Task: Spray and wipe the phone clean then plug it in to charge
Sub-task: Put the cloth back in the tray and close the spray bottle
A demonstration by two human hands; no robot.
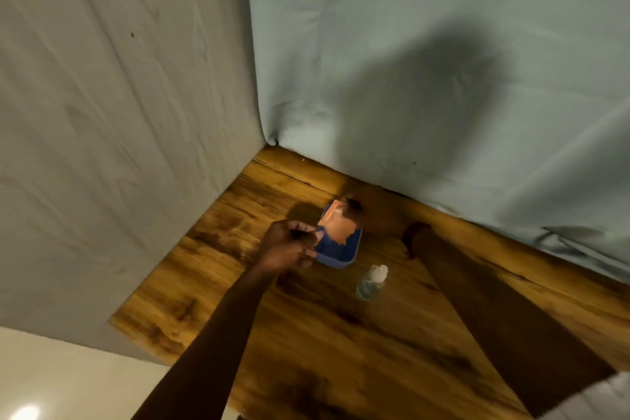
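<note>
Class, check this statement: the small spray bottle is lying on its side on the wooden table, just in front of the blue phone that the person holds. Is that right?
Not quite. The head view shows the spray bottle standing upright on the wooden table, not lying on its side. The rest holds: it stands just in front of the blue phone, which the left hand grips at its edge.

left hand (289, 245) pinches a blue phone (337, 242) near a spray bottle (371, 283).

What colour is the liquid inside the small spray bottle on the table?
Pale blue-green, under a clear cap, on the spray bottle; seen in the head view.
</note>
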